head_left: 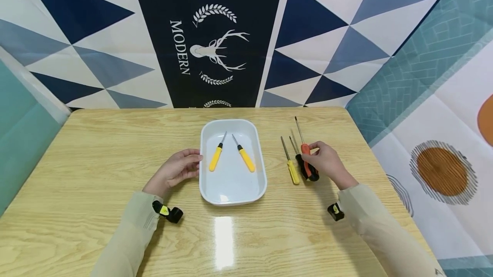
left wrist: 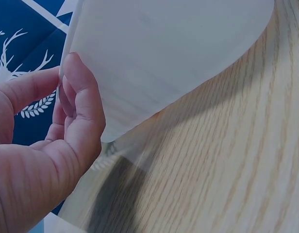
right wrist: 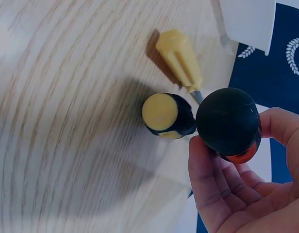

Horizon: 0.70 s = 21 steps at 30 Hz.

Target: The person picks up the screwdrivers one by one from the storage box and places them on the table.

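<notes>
My left hand (head_left: 178, 170) pinches the left rim of a white rectangular tray (head_left: 257, 187), its fingers against the outer wall (left wrist: 164, 53). Inside the tray lie two small tools with yellow handles (head_left: 245, 159) and slim metal shafts, their tips leaning toward each other. To the right, my right hand (head_left: 325, 159) holds an orange-and-black screwdriver (head_left: 305, 150) by the handle, its shaft pointing away from me. Partly behind it is a black-handled screwdriver (head_left: 298, 160) with a yellow butt end (right wrist: 159, 112). Left of these lies a yellow-handled screwdriver (head_left: 293, 172) on the table.
The wood-grain table (head_left: 115, 148) carries the tray near its middle and the loose screwdrivers on the right. Patterned cloth (head_left: 215, 54) hangs beyond the far edge. Dark camera mounts (head_left: 167, 211) sit on both wrists.
</notes>
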### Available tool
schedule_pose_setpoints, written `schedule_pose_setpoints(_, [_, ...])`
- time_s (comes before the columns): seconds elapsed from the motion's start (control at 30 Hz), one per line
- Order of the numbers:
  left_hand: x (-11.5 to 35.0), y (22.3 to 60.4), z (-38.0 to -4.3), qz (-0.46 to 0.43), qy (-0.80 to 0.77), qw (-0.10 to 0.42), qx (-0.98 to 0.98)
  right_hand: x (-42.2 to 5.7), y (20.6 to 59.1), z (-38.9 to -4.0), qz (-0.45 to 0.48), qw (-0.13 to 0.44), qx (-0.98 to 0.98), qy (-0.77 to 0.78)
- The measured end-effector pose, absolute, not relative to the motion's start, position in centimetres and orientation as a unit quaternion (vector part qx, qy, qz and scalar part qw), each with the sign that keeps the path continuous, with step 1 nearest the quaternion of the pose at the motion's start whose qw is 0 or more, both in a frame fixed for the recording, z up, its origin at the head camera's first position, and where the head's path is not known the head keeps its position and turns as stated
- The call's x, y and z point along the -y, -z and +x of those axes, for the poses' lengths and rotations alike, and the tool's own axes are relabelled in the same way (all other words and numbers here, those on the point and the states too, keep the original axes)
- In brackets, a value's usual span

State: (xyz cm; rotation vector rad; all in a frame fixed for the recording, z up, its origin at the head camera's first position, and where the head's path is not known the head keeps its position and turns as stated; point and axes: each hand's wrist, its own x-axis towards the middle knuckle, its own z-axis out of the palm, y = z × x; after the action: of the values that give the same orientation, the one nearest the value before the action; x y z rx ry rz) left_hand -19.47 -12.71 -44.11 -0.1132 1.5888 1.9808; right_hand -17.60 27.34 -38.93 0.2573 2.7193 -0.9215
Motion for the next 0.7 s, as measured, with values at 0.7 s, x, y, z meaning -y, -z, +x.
schedule_pose_setpoints(0.7, [12.7,43.9,-19.4,-0.039,-0.749,0.296,-0.591,-29.0,39.7,-17.6,0.101,0.129,-0.936,0.313])
